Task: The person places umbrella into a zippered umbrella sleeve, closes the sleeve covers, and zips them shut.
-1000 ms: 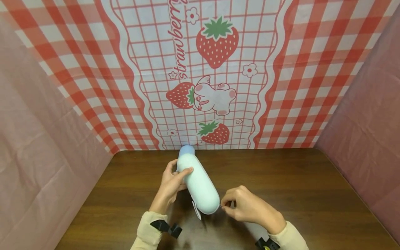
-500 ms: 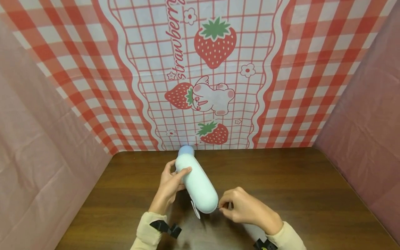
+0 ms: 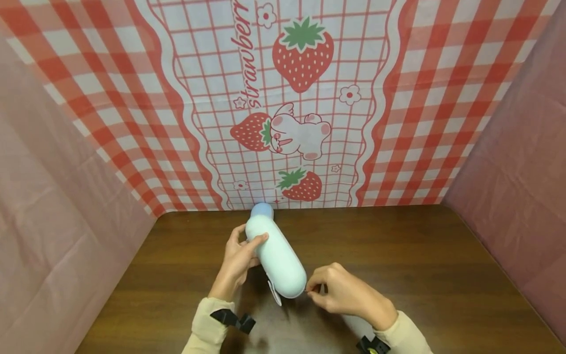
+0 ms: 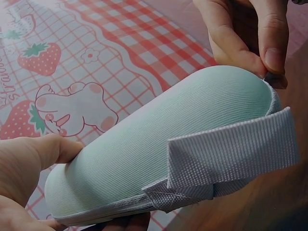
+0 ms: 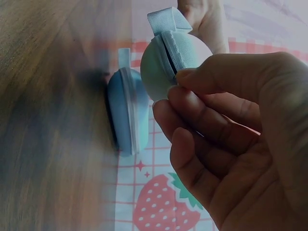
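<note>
A pale mint zippered glasses case (image 3: 278, 260) is held above the table by my left hand (image 3: 236, 263), thumb on top and fingers beneath. My right hand (image 3: 347, 290) pinches the small zipper pull (image 4: 275, 79) at the case's near end. In the right wrist view, a dark slit shows in the zipper (image 5: 172, 55) between the fingertips and the grey strap loop (image 5: 168, 20). That loop sticks out along the case's side in the left wrist view. Behind stands a blue zippered case (image 5: 126, 110), partly hidden by the mint one in the head view.
The brown wooden table (image 3: 389, 246) ends at a red-and-white strawberry backdrop (image 3: 305, 108), with the blue case close to it. Pink cloth walls (image 3: 522, 172) rise on both sides. Each wrist wears a black camera mount (image 3: 232, 319).
The head view has shifted slightly. Both hands keep the same hold on the case and its zipper pull, with hardly any other visible movement.
</note>
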### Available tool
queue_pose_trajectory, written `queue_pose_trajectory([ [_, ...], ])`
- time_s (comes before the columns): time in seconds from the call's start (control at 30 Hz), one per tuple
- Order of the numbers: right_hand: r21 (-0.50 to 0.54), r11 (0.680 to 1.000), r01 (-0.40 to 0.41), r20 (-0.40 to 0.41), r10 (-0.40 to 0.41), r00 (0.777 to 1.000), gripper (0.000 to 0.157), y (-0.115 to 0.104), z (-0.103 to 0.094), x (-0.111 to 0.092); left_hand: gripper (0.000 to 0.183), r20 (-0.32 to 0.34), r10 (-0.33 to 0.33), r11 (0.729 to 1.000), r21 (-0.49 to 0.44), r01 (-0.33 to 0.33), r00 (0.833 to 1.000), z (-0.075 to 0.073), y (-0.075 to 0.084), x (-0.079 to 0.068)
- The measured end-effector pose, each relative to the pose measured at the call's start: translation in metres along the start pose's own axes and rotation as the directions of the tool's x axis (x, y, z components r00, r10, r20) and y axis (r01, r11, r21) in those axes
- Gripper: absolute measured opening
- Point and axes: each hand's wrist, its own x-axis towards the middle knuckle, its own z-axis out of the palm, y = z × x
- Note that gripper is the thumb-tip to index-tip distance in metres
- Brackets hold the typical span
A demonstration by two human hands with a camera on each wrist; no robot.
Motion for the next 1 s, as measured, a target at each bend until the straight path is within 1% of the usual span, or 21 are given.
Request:
queue_pose_trajectory([
  [0.13, 0.033, 0.999, -0.010, -0.005, 0.010, 1.000, 0.014, -0.001, 0.002, 0.001, 0.077, -0.009, 0.003, 1.000, -0.027, -0.004, 1.000, -0.001, 0.000, 0.001],
  [0.3, 0.064, 0.997, -0.042, 0.001, 0.042, 0.999, 0.014, -0.002, 0.004, 0.001, 0.078, -0.024, 0.005, 0.998, -0.063, -0.007, 1.000, -0.001, 0.000, 0.002],
  [0.5, 0.060, 0.997, -0.055, -0.030, 0.057, 0.998, 0.015, -0.004, 0.006, 0.001, 0.078, -0.036, 0.019, 0.997, -0.071, -0.022, 0.999, -0.001, 0.001, 0.001],
  [0.6, 0.056, 0.997, -0.060, -0.029, 0.062, 0.998, 0.015, -0.004, 0.007, 0.001, 0.078, -0.040, 0.021, 0.997, -0.074, -0.024, 0.999, -0.002, 0.001, 0.000],
  [0.73, 0.022, 0.995, -0.100, -0.043, 0.101, 0.994, 0.014, -0.003, 0.005, 0.002, 0.079, -0.036, 0.027, 0.996, -0.086, -0.030, 0.999, -0.003, 0.001, 0.000],
  [0.8, 0.008, 0.991, -0.137, -0.065, 0.137, 0.988, 0.012, -0.002, 0.001, 0.002, 0.079, -0.033, 0.024, 0.994, -0.102, -0.027, 0.999, -0.003, 0.002, 0.000],
  [0.87, 0.008, 0.983, -0.182, -0.103, 0.182, 0.978, 0.011, -0.001, -0.003, 0.002, 0.079, -0.029, 0.020, 0.993, -0.118, -0.023, 0.999, -0.003, 0.002, 0.001],
  [0.93, 0.029, 0.973, -0.228, -0.152, 0.230, 0.961, 0.012, 0.000, -0.007, 0.003, 0.079, -0.026, 0.014, 0.991, -0.129, -0.017, 1.000, -0.002, 0.004, 0.001],
  [1.0, 0.041, 0.968, -0.249, -0.224, 0.252, 0.941, 0.013, 0.001, -0.008, 0.004, 0.079, -0.021, 0.009, 0.990, -0.138, -0.012, 1.000, -0.001, 0.006, 0.000],
])
